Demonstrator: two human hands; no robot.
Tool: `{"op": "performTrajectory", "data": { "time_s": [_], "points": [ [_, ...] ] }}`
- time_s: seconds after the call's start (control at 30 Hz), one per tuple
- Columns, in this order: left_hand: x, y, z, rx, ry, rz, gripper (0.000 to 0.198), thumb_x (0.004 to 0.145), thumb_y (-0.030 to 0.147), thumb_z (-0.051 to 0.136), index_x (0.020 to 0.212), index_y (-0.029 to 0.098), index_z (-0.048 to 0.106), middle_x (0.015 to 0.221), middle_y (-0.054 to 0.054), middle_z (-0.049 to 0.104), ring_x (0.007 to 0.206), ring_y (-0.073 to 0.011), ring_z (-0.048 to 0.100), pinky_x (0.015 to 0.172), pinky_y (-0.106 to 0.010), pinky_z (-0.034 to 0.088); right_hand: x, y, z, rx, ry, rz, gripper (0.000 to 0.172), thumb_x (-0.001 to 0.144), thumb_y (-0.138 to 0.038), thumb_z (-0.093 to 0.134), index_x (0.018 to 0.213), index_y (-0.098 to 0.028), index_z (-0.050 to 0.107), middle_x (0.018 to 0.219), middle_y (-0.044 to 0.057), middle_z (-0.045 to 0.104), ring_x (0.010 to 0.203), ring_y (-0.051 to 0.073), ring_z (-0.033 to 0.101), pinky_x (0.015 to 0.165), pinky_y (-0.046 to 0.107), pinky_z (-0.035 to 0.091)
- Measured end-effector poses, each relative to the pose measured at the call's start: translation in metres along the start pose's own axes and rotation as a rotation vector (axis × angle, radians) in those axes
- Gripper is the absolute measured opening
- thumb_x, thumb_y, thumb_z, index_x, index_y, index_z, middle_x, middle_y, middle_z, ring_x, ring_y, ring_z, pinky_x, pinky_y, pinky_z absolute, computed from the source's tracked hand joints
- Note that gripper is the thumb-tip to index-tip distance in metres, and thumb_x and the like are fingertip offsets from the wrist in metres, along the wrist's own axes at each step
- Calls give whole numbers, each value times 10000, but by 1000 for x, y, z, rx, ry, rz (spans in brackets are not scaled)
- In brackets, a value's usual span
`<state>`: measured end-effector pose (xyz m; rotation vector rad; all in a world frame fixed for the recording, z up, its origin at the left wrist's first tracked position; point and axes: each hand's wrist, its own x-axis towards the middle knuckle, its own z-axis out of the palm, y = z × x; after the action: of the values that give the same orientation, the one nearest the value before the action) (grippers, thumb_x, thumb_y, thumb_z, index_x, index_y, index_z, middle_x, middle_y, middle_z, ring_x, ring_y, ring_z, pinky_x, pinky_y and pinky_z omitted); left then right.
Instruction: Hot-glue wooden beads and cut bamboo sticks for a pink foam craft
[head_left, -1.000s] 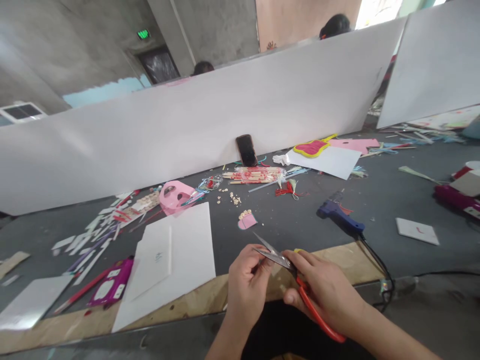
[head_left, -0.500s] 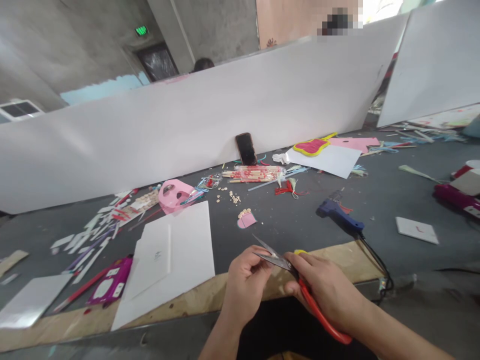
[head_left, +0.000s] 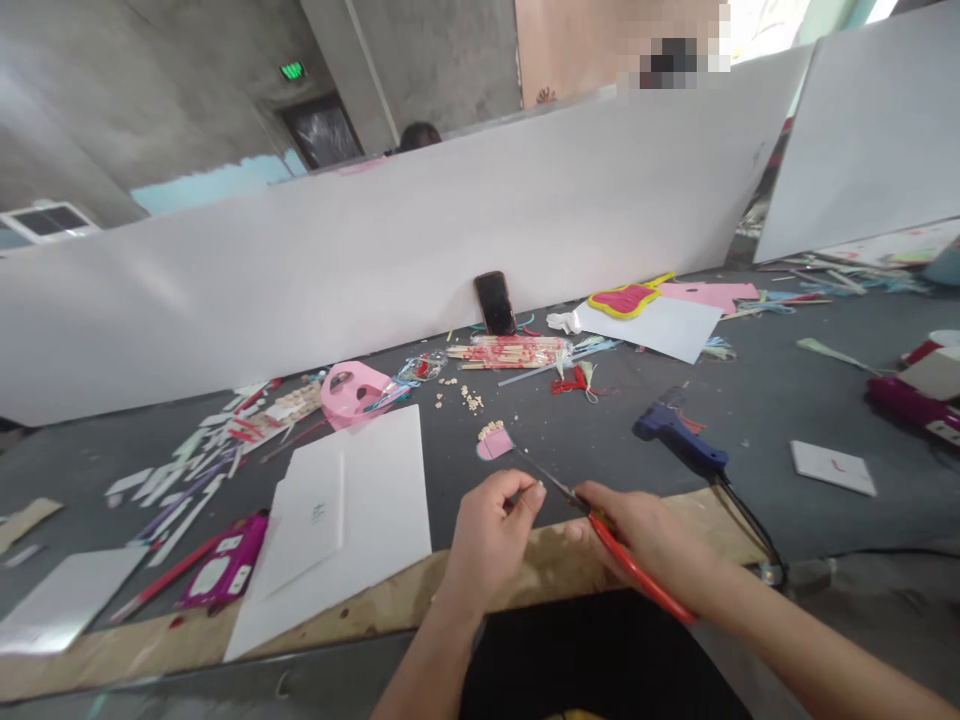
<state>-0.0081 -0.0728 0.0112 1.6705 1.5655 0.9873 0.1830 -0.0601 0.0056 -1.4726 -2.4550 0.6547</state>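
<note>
My right hand (head_left: 637, 535) is wrapped round the red handles of a pair of scissors (head_left: 619, 550). The blades look closed and point up and left, beyond my left fingertips. Thumb and forefinger of my left hand (head_left: 495, 520) are pinched together, with a tiny pale piece (head_left: 540, 488) at their tips; its kind is too small to make out. Just past the blade tips lies a small pink rounded cutout (head_left: 495, 446) with a blue-green edge, its upper edge lined with small pale pieces. More loose pale bits (head_left: 471, 400) are scattered behind it.
A blue glue gun (head_left: 682, 435) with its cord lies to the right, near a white block (head_left: 832, 467). At left are white sheets (head_left: 382, 500), a purple device (head_left: 225, 562) and a pink mask-like cutout (head_left: 356, 392). A phone (head_left: 495, 302) leans on the white partition (head_left: 360, 260).
The scissor blades have gone from apart to together and moved away from my left fingertips, up toward the pink cutout. My left hand stays pinched and has shifted slightly.
</note>
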Motion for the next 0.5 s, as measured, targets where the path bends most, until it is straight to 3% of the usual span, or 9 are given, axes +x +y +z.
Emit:
{"op": "performTrajectory", "data": {
  "time_s": [0.13,0.23,0.3,0.4,0.5],
  "points": [
    [5,-18,-11,-45,41,-81,218,832,361,552,811,180,671,524,30,485,481,-112,421,455,-213,303,14,27,-14,-245,39,196,441,893,-513,432,1189,-199,526,881,109,731,781,289,692,590,304,408],
    [6,-24,-19,-193,-22,-170,254,822,400,582,832,160,666,439,60,410,421,-89,383,425,-193,277,28,44,-20,-389,0,260,519,911,-468,416,1320,-148,416,969,149,717,861,310,684,632,330,430],
    [13,-27,-24,-426,-68,-230,238,794,379,637,826,145,663,428,67,411,401,-66,364,408,-168,261,38,51,-22,-428,-17,268,528,913,-415,420,1349,-119,379,999,174,705,898,322,677,666,350,440],
    [34,-35,-32,-939,-93,-327,175,712,259,739,777,120,655,555,27,531,407,-25,365,358,-119,210,51,55,-25,-455,-43,256,523,901,-371,436,1343,-96,380,1000,197,698,900,327,676,695,372,450],
    [59,-49,-38,-1155,-93,-361,145,715,211,730,776,114,642,756,-28,608,449,0,398,342,-77,233,58,55,-30,-499,-76,219,374,888,-264,446,1210,-84,507,1027,225,677,968,325,655,759,386,449]
  ]
}}
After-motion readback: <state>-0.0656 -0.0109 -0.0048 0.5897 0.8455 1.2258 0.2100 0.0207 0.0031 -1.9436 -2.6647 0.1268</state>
